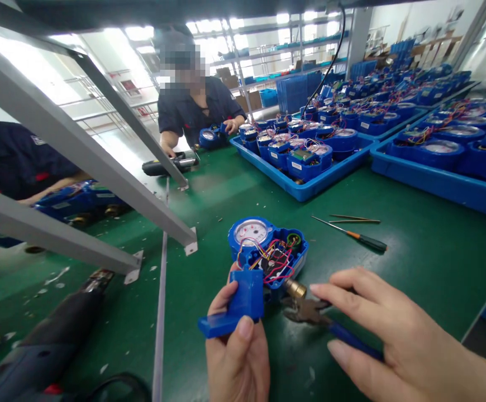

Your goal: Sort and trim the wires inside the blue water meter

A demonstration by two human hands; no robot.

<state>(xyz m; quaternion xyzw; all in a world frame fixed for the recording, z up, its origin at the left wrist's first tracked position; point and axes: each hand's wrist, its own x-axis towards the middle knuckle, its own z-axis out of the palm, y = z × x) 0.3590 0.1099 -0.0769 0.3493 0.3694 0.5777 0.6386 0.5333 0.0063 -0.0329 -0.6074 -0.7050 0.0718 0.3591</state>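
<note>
A blue water meter (268, 245) with a round dial and exposed red, yellow and black wires lies on the green bench in front of me. My left hand (237, 346) pinches a blue plastic cover piece (238, 307) just below the meter, thumb on top. My right hand (394, 335) grips a pair of cutting pliers (310, 310) with blue handles; the jaws point at the meter's brass fitting (295, 288).
A screwdriver with an orange collar (358, 237) and thin tweezers (354, 219) lie to the right. Blue trays (310, 187) filled with several meters stand beyond. A power screwdriver (46, 346) lies at left under grey frame bars. Two other people work across the bench.
</note>
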